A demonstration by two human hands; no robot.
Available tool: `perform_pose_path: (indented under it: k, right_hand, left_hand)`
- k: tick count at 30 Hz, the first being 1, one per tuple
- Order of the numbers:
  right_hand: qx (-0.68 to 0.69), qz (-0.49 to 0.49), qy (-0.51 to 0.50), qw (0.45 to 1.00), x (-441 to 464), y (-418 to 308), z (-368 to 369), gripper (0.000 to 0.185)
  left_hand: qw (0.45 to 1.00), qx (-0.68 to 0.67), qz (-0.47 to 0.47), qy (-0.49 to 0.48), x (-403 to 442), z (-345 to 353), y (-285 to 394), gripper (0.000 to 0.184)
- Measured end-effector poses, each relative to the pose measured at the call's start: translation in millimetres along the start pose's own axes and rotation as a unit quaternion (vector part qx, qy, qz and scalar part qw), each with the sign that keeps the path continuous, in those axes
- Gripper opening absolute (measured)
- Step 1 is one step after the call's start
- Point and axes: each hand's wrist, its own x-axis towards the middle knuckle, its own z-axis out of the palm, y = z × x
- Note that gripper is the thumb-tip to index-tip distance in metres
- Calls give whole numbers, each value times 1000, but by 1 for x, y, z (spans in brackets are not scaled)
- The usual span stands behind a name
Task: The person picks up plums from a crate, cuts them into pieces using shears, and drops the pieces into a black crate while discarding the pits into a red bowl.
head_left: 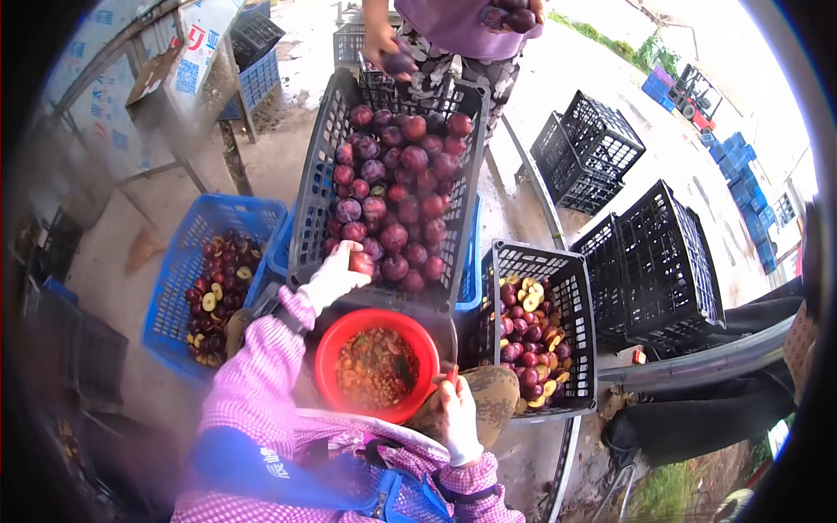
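My left hand (334, 279), in a white glove, reaches to the near edge of a black crate (301, 222) heaped with whole dark-red plums (392, 205). Its fingers are closed around one plum (361, 263). Below the crate, a red bowl (324, 366) contains plum pits and wet scraps. My right hand (457, 417), also gloved, is just right of the bowl, closed on a small knife (452, 375) with a reddish handle. The blade is thin and hard to make out.
Cut plums lie in a blue crate (174, 261) at left and a black crate (580, 349) at right. Across from me stands a person (453, 30) holding plums in both hands. Stacked black crates (649, 270) and a forklift (695, 98) are further right.
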Motion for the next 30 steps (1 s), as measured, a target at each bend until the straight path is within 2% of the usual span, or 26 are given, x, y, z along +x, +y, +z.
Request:
perform_pose_path:
  k: [1,2,4,6,8,10,13,14,17,18,19,21,24,26,28,29,30]
  right_hand:
    - [69,29,8,997,1,-2,6,22]
    - [68,33,10,997,2,-5,14,22]
    - [75,55,-50,994,2,-10,29,22]
    - [22,84,-67,994,-1,-21,49,20]
    - [5,35,-105,994,0,-7,55,28]
    - [-14,51,-102,993,-6,-8,61,25]
    - [-231,-70,-112,964,-11,1,56,20]
    - [-233,-69,-112,964,-12,2,54,20]
    - [-452,-175,-79,871,-18,-1,55,17]
    - [-452,-175,-78,871,-20,0,55,17]
    - [-490,-201,-72,846,-22,1,55,16]
    - [-536,-255,-54,803,-24,12,53,15]
    - [-570,-239,-61,784,-22,29,47,17]
    - [-563,-235,-64,790,-24,38,45,18]
    - [-557,-182,-62,808,-25,49,45,20]
    - [-546,-243,-33,801,-24,66,40,26]
    - [-546,-245,-35,801,-19,79,38,26]
  left_hand:
    - [983,-171,-17,-63,-17,1,3,60]
    - [933,-337,-36,-122,-35,3,4,61]
    - [898,-415,-10,-149,-79,9,25,63]
    - [881,-445,-8,-162,-113,19,29,64]
    - [864,-460,-71,-193,-139,22,22,62]
    - [833,-501,-101,-213,-156,27,15,60]
    - [858,-472,-76,-186,-168,35,16,59]
    - [876,-445,-68,-175,-170,39,13,58]
    - [912,-378,-40,-154,-173,44,10,57]
    - [930,-337,-20,-143,-174,45,10,56]
    - [953,-275,6,-128,-177,42,16,52]
    - [957,-253,19,-139,-176,48,1,49]
    - [956,-252,5,-148,-180,60,-17,47]
    - [989,-106,9,-100,-188,58,-6,48]
    - [993,-69,16,-93,-192,62,-7,47]
    - [996,-32,25,-82,-193,64,-8,46]
    - [997,6,34,-72,-193,65,-9,46]
